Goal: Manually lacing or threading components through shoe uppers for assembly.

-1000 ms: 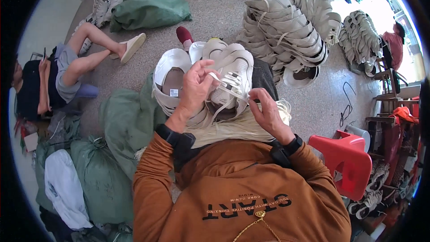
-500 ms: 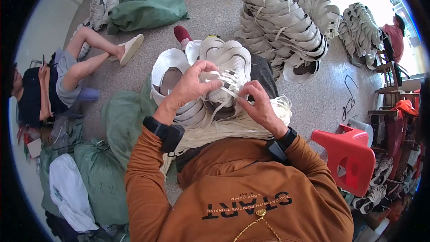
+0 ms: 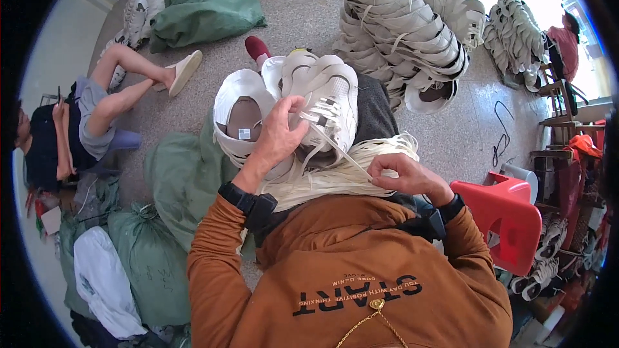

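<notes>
In front of me a white sneaker stands toe away, with flat white laces crossed over its tongue. My left hand grips its left side, fingers curled and thumb beside the laces. From the lacing a white shoelace runs taut to my right hand, whose thumb and forefinger pinch its end. Left of it, another white shoe shows its brown insole and a small label. A thick bundle of cream laces lies across my lap beneath both hands.
A big heap of nested white shoes rises at the far right. Green sacks crowd the left, with another green sack farther off. A red plastic stool stands right. A seated person is at left, another person far right.
My right hand has moved right and toward me, drawing the shoelace out straight. My left hand has shifted slightly off the lacing to the sneaker's side.
</notes>
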Tool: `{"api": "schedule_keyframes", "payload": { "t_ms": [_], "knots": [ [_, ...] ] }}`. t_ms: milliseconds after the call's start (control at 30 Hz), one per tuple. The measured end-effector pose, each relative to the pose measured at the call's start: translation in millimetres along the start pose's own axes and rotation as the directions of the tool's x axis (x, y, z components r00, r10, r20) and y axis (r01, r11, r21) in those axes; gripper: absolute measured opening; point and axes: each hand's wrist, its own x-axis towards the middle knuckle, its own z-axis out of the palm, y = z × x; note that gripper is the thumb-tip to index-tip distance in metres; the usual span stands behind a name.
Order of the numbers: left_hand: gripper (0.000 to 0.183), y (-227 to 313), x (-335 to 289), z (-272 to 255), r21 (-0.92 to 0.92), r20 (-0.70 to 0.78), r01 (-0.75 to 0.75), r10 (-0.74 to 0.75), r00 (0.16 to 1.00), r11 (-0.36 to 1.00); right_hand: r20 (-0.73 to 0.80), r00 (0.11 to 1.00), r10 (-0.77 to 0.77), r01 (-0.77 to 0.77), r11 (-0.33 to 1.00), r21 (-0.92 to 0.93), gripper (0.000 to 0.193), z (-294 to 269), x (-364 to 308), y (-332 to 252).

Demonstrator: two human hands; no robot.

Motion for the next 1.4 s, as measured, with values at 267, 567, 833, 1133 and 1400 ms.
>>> {"api": "schedule_keyframes", "payload": {
  "t_ms": [267,567,833,1133,1400],
  "knots": [
    [0.017,31.6,-20.9,11.6,0.442,0.024,-0.43,0.469,0.883,0.788,0.05,0.996,0.071,-0.077,0.988,0.137,0.017,28.1,14.3,-10.9],
    [0.021,33.5,-22.6,40.0,0.628,0.086,-0.366,0.406,0.91,0.687,0.204,0.974,-0.093,0.082,0.994,0.066,0.011,50.8,26.4,-14.5],
    [0.022,19.8,-16.4,50.1,0.669,0.026,-0.343,0.441,0.897,0.659,0.188,0.979,-0.079,0.061,0.993,0.101,0.013,50.1,26.1,-12.4],
    [0.019,30.9,-30.2,22.8,-0.299,-0.067,-0.094,0.077,0.995,0.95,0.152,0.987,-0.057,0.039,0.992,0.12,0.013,41.0,18.8,-28.1],
    [0.02,47.9,-39.9,-43.8,-0.115,0.129,0.037,-0.022,0.991,0.993,0.094,0.995,0.011,-0.024,0.99,0.142,0.02,32.6,3.9,-22.7]
  ]
}}
